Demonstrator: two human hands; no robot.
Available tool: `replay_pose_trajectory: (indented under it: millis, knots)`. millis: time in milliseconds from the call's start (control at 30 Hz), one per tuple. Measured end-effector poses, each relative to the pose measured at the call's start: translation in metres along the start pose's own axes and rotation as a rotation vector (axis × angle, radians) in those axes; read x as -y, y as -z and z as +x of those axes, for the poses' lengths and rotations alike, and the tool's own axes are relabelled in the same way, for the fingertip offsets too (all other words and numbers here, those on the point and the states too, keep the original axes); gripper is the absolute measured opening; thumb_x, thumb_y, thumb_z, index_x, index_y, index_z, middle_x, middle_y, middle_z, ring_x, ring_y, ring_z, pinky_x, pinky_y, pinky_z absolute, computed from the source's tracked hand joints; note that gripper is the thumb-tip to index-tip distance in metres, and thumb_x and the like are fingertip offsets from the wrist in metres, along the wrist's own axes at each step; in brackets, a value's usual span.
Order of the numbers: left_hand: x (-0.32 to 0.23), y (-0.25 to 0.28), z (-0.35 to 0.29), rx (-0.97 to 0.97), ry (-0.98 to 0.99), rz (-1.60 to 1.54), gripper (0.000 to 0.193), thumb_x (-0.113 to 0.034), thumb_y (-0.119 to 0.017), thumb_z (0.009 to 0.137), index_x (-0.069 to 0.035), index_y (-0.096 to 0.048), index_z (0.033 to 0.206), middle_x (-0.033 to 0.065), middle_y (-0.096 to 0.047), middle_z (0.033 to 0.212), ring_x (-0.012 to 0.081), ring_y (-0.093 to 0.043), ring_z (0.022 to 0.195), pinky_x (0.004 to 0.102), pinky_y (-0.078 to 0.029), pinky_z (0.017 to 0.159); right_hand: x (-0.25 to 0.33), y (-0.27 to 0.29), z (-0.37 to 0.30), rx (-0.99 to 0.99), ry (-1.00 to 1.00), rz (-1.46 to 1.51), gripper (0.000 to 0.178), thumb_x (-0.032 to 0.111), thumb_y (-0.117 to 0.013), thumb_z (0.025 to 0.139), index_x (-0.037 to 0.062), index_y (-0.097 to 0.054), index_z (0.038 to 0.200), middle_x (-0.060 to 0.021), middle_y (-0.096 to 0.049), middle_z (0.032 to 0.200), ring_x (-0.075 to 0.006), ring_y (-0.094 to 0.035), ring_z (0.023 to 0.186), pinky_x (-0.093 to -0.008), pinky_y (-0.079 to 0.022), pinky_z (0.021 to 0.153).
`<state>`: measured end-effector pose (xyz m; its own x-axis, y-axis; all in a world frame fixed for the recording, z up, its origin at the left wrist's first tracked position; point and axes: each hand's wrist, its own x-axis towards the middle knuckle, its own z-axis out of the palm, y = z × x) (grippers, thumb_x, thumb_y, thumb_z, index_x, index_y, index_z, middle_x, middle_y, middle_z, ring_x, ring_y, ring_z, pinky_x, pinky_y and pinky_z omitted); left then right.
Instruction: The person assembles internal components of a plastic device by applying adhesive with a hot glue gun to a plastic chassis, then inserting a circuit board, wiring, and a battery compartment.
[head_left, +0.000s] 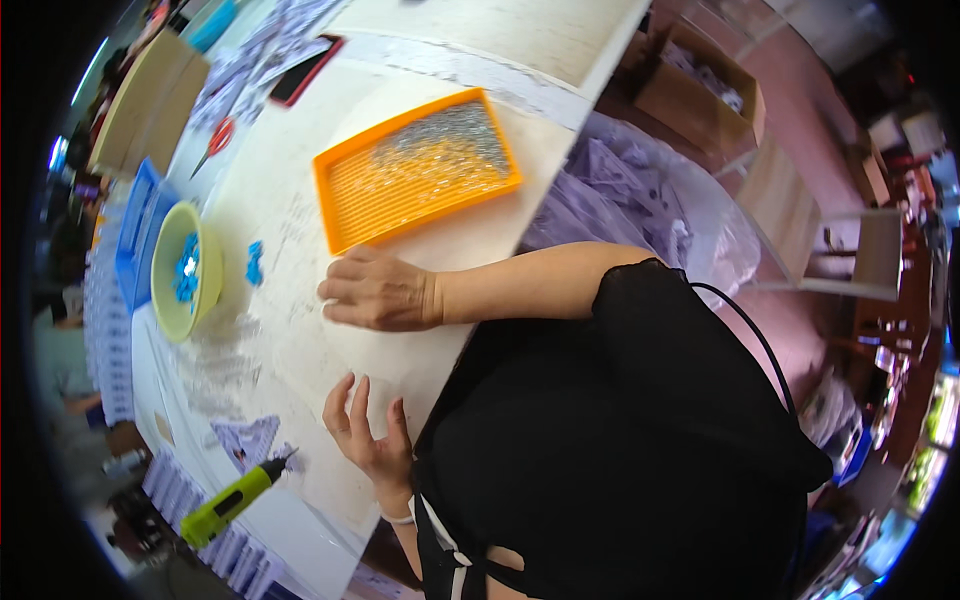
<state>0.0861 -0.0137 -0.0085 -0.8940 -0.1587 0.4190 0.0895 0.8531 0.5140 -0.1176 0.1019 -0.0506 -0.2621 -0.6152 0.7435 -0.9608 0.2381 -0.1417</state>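
My right hand (375, 289) rests palm down on the white tabletop, beside the near edge of an orange tray (395, 229). Its fingers are bent in together, and what they hold, if anything, is hidden. Small silvery metal pieces (455, 135) lie across the tray's ridged floor, heaped at its far right. Lower in the view, my left hand (368, 440) is open above the table edge, fingers apart and holding nothing. A lime-green pen-shaped electric screwdriver (232, 503) points its tip at a pale lavender plastic piece (245, 440) left of that hand.
Small blue parts (255, 263) lie near a yellow bowl (211, 280) holding more of them. A blue bin (138, 235), red-handled scissors (219, 138) and a phone (305, 72) are farther along the table. Lavender pieces in clear plastic bags (640, 190) and a cardboard box (700, 95) stand beyond the edge.
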Motion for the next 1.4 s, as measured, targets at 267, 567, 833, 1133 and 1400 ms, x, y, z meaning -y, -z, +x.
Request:
replay_pose_trajectory:
  millis: [267,567,833,1133,1400]
  knots:
    - [-0.018,-0.066,0.056,0.239,-0.168,0.023,0.048,-0.004,-0.079,0.078,-0.005,-0.064,0.124,0.0177,-0.049,0.144,0.0400,-0.043,0.137,0.0485,-0.037,0.113,-0.077,0.139,-0.092,-0.374,-0.239,-0.033,0.020,0.005,-0.068,0.081,0.0113,-0.065,0.100,-0.0042,-0.063,0.103,-0.0257,-0.060,0.096,-0.0383,-0.046,0.084]
    - [-0.073,-0.150,0.083,0.382,-0.242,0.128,0.061,-0.018,-0.084,0.078,-0.009,-0.057,0.132,0.0137,-0.047,0.145,0.0355,-0.043,0.137,0.0594,-0.020,0.118,-0.212,0.171,-0.447,-0.174,-1.654,-0.382,0.021,0.006,-0.057,0.087,0.0038,-0.067,0.106,-0.0223,-0.066,0.112,-0.0403,-0.062,0.109,-0.0474,-0.050,0.093]
    - [-0.053,-0.157,0.077,0.368,-0.321,0.281,0.071,-0.019,-0.084,0.076,-0.012,-0.052,0.138,0.0158,-0.043,0.148,0.0381,-0.040,0.139,0.0604,-0.021,0.117,-0.184,0.055,-0.516,1.132,-1.584,-0.066,0.033,0.020,-0.063,0.085,0.0058,-0.067,0.114,-0.0217,-0.071,0.111,-0.0405,-0.068,0.106,-0.0453,-0.054,0.094]
    - [-0.058,-0.165,0.083,0.360,-0.386,0.299,0.070,-0.014,-0.081,0.074,-0.010,-0.052,0.137,0.0197,-0.046,0.144,0.0399,-0.042,0.137,0.0573,-0.025,0.117,-0.204,-0.022,-0.441,0.615,-1.651,-0.381,0.063,0.031,-0.063,0.087,0.0149,-0.045,0.146,-0.0184,-0.028,0.159,-0.0383,-0.024,0.149,-0.0792,-0.023,0.105]
    - [-0.058,-0.160,0.077,0.355,-0.427,0.404,0.071,-0.012,-0.078,0.074,-0.010,-0.048,0.138,0.0220,-0.042,0.144,0.0418,-0.042,0.136,0.0562,-0.029,0.117,-0.217,-0.037,-0.412,0.695,-1.756,-0.026,0.130,0.051,-0.086,0.065,0.0171,-0.003,0.160,-0.0142,-0.011,0.166,-0.0399,-0.017,0.150,-0.0808,-0.032,0.099]
